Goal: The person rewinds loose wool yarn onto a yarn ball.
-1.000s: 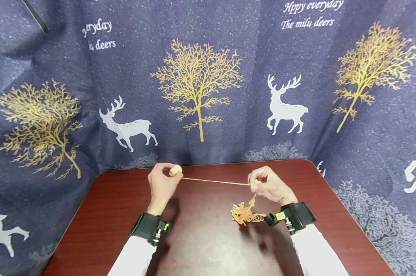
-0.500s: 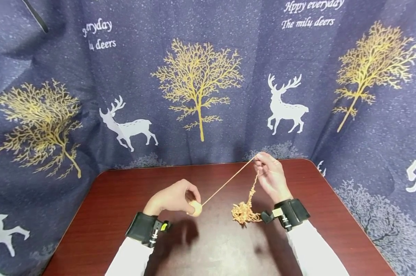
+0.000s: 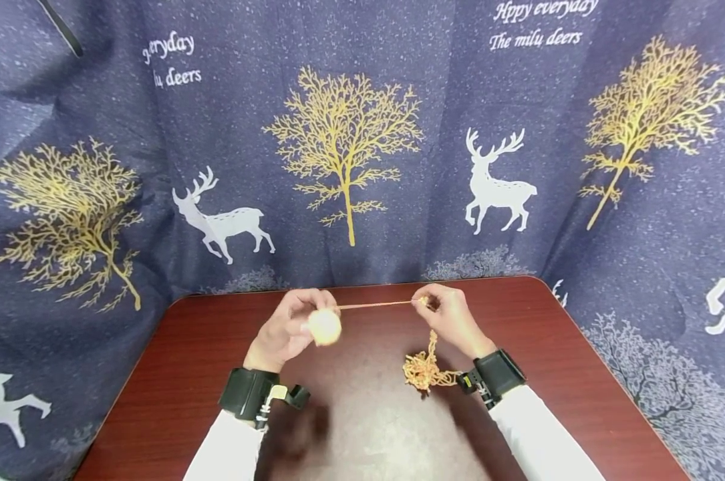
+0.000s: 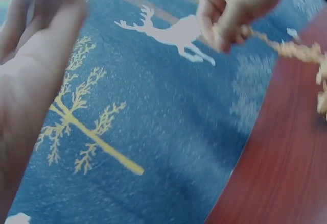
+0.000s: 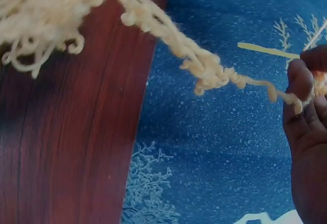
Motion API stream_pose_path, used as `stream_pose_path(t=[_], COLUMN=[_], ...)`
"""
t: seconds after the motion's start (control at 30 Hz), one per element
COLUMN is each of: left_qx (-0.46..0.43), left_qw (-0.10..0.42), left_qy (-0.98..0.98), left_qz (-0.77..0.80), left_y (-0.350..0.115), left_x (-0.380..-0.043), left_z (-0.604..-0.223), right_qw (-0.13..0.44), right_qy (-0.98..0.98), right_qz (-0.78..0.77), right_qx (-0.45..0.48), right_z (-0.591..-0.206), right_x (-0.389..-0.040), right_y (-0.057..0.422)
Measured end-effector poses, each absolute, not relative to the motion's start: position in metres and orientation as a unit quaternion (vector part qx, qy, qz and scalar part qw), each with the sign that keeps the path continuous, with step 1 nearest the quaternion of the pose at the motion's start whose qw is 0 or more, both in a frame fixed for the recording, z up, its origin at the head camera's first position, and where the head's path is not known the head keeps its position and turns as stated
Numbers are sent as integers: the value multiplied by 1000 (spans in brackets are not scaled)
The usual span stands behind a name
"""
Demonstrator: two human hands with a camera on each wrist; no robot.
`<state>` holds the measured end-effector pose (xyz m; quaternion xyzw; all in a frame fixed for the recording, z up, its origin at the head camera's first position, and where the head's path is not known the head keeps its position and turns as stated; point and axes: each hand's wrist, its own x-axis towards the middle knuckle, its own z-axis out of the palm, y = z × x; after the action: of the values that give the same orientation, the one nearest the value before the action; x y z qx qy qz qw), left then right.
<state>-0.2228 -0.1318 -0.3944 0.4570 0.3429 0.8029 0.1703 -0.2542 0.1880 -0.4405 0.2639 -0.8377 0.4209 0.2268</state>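
My left hand [image 3: 284, 331] grips a small pale yellow ball of yarn [image 3: 325, 327] above the table. From it a taut strand of yarn [image 3: 374, 305] runs across to my right hand [image 3: 452, 317], which pinches it between thumb and fingers. A bit of bunched yarn shows inside the right hand's fingers. Below that hand, a kinked length hangs down to a tangled heap of yarn [image 3: 422, 371] on the table. In the right wrist view the knotted length [image 5: 204, 71] stretches from the heap to the right hand's fingers. The ball is out of sight in the left wrist view.
The dark red wooden table [image 3: 206, 347] has rounded far corners. Behind it hangs a blue curtain [image 3: 398, 220] printed with deer and golden trees. Each wrist wears a black camera strap [image 3: 250, 394].
The left hand first came down toward the middle with the ball, then rose and turned palm-up. The right hand went up and back, then lowered leftward. The strand is now nearly level.
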Motion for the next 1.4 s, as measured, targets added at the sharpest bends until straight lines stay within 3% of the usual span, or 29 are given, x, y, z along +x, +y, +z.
stream_pose_path(t=[0.3,0.53,0.7,0.83,0.93,1.03,1.27,1.4], left_qx=[147,-40,-101,-58,15,92,229,283], left_qw=[-17,-223,-353,-409,-422,-401,-299,-207], left_qy=[196,327,529,672,743,784,853,874], left_qz=[969,918,765,614,519,465,362,338], left_y=[-124,-118,-115,-117,-120,-121,-119,-116], left_x=[-227,-240,-243,-243,-242,-238,-227,-219], left_z=[-384,-392,-408,-423,-433,-436,-429,-422], right_qw=[203,154,92,55,46,50,39,5], right_qy=[-820,-819,-813,-780,-738,-705,-639,-569], right_qz=[381,391,443,507,562,606,715,782], right_qx=[375,390,366,362,370,364,282,254], right_z=[-445,-439,-433,-427,-420,-413,-397,-395], right_x=[-241,-226,-218,-215,-216,-219,-224,-228], right_y=[180,177,178,179,180,183,185,183])
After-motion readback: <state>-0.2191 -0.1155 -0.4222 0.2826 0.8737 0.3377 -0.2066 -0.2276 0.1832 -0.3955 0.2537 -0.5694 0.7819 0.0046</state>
